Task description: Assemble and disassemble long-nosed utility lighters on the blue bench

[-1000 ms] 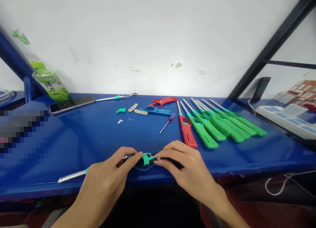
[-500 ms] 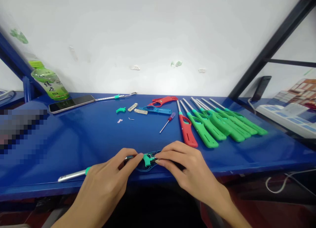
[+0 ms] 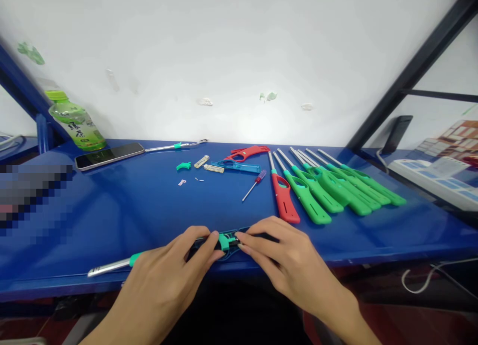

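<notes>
On a blue tabletop [image 3: 149, 205], at the far left, lies a dark object [image 3: 22, 193] blurred into blocks, with a clear bottle of green liquid with a lime cap [image 3: 78, 128] behind it and a dark-screened phone [image 3: 109, 156] lying flat just beside the bottle. Nearer me, a silver metal tube with a teal collar [image 3: 112, 268] sticks out leftward from my left hand [image 3: 164, 270]. That hand is closed, its thumb and fingers gripping an open blue plastic lighter shell [image 3: 232, 254] at the table's front edge. A teal plastic trigger [image 3: 224, 241] sits in the shell, between my hands. Beyond them lie a slim metal rod with a teal fitting [image 3: 164, 148], a curved teal piece [image 3: 183, 166], a tiny pale pink part [image 3: 181, 182], two small slivers [image 3: 199, 179], two clear yellowish rectangular pieces [image 3: 214, 169], a loose blue shell half [image 3: 242, 167] and red plastic shell parts [image 3: 248, 153]. My right hand [image 3: 295, 250] is closed too, fingertips pinching a small part at the shell's right; I cannot tell exactly which. Further right come a purple-handled screwdriver [image 3: 254, 185], one red long-necked lighter [image 3: 284, 198], and a row of green long-necked lighters [image 3: 309, 203], overlapping, necks pointing toward the wall.
</notes>
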